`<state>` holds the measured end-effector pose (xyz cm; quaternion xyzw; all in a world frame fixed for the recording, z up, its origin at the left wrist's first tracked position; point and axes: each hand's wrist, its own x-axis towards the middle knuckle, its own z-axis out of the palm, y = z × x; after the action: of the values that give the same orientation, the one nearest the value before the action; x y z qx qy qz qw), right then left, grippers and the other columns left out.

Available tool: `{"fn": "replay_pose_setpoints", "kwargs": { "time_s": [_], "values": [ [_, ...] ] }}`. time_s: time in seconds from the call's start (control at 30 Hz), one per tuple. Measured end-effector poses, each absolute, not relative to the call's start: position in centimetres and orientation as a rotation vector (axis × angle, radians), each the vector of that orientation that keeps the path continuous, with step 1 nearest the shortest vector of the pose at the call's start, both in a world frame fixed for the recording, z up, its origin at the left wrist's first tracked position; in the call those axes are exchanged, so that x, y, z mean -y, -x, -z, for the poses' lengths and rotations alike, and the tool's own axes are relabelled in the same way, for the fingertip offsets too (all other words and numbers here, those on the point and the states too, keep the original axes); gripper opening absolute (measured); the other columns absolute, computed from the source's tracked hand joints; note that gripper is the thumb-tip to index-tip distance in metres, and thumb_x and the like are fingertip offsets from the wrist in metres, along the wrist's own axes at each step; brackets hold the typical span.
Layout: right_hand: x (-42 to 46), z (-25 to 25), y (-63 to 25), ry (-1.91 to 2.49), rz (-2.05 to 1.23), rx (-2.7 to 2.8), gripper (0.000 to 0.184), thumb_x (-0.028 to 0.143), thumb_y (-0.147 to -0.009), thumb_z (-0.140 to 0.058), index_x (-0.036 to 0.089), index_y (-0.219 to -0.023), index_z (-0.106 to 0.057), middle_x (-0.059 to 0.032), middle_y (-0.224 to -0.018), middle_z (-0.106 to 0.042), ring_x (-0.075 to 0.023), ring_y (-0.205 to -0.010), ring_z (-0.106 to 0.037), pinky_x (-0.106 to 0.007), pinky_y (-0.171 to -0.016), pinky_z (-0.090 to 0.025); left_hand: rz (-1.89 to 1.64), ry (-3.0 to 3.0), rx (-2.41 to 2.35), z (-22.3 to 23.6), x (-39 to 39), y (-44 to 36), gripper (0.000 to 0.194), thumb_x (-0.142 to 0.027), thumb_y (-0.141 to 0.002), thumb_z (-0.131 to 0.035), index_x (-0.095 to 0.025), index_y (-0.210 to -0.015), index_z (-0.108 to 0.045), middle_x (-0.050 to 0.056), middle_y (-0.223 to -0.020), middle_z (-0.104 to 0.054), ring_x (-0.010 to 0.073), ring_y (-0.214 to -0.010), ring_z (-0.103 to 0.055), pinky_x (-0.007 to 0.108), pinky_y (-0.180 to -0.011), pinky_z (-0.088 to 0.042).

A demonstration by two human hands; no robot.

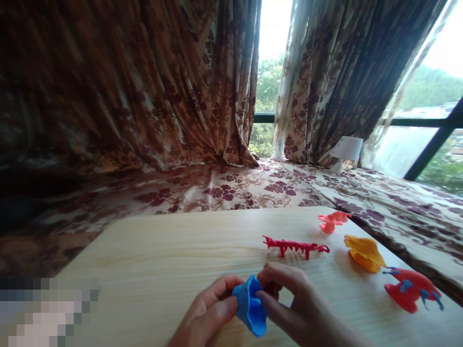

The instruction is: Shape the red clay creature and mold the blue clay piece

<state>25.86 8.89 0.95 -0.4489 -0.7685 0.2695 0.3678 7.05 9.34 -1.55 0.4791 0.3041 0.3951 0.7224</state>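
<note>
A blue, flared cup-like piece, apparently soft modelling clay, is held just above the near part of the table. It has a wavy rim and a small stub inside its hollow. My left hand pinches its outer left side between thumb and fingers. On the opposite side, my right hand is closed at the rim, thumb inside the hollow and forefinger bent over the top edge. Beyond the hands lies a crimson long-bodied figure on short legs, with a curled tail.
Along the table's right side stand a coral-pink piece, a yellow-orange piece and a red piece with blue bits. The pale wooden table borders a flowered cloth. Behind are curtains and a white lamp.
</note>
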Motion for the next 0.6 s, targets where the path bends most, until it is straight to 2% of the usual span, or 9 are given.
{"fn": "replay_pose_setpoints", "kwargs": {
  "time_s": [0.1,0.2,0.27,0.4,0.5,0.6],
  "values": [
    [-8.8,-1.4,-25.9,1.137,-0.644,1.956,0.011,0.024,-0.086,-0.056,0.018,-0.080,-0.062,-0.0001,-0.066,-0.061,-0.0120,-0.061,-0.056,-0.021,-0.057,-0.047,-0.931,-1.105,-0.677,1.9,-9.4,-7.1,0.041,-0.056,-0.081,-0.054,-0.018,-0.080,-0.068,0.005,-0.072,-0.065,0.0189,-0.071,-0.062,0.035,-0.079,-0.050],
    [-8.6,-1.6,-25.9,1.010,-0.606,1.903,0.011,0.023,-0.086,-0.057,0.019,-0.094,-0.063,-0.0010,-0.071,-0.063,-0.0129,-0.064,-0.059,-0.021,-0.059,-0.049,-1.034,-1.240,-0.811,2.9,-9.1,-6.7,0.048,-0.061,-0.084,-0.046,-0.020,-0.070,-0.068,0.006,-0.073,-0.068,0.0226,-0.079,-0.064,0.038,-0.079,-0.053],
    [-8.5,-1.4,-25.7,0.891,-0.607,1.921,0.011,0.022,-0.086,-0.057,0.019,-0.094,-0.064,-0.0013,-0.071,-0.063,-0.0126,-0.064,-0.059,-0.021,-0.061,-0.050,-1.079,-1.355,-0.963,3.7,-8.8,-6.4,0.047,-0.062,-0.083,-0.046,-0.023,-0.078,-0.071,0.006,-0.082,-0.072,0.0251,-0.090,-0.065,0.040,-0.082,-0.054],
    [-8.6,-0.8,-25.3,0.886,-0.611,1.993,0.008,0.019,-0.084,-0.058,0.018,-0.079,-0.063,-0.0002,-0.065,-0.058,-0.0109,-0.059,-0.056,-0.019,-0.057,-0.048,-1.088,-1.516,-1.193,4.1,-8.2,-6.2,0.039,-0.054,-0.086,-0.047,-0.027,-0.096,-0.072,0.005,-0.101,-0.073,0.0263,-0.102,-0.064,0.039,-0.086,-0.054],
    [-8.8,0.0,-25.1,1.027,-0.558,1.965,0.010,0.019,-0.084,-0.057,0.017,-0.076,-0.063,0.0010,-0.062,-0.057,-0.0104,-0.056,-0.054,-0.019,-0.055,-0.045,-1.137,-1.586,-1.199,2.9,-8.1,-6.6,0.031,-0.042,-0.088,-0.048,-0.027,-0.103,-0.070,0.004,-0.104,-0.072,0.0243,-0.101,-0.065,0.035,-0.087,-0.054],
    [-9.1,0.6,-25.0,1.093,-0.539,1.925,0.012,0.020,-0.084,-0.057,0.017,-0.074,-0.063,0.0018,-0.059,-0.056,-0.0102,-0.054,-0.053,-0.020,-0.053,-0.043,-1.218,-1.725,-1.137,1.8,-8.2,-7.0,0.027,-0.024,-0.083,-0.053,-0.027,-0.107,-0.067,0.003,-0.102,-0.071,0.0222,-0.100,-0.065,0.032,-0.090,-0.052]
  ]
}}
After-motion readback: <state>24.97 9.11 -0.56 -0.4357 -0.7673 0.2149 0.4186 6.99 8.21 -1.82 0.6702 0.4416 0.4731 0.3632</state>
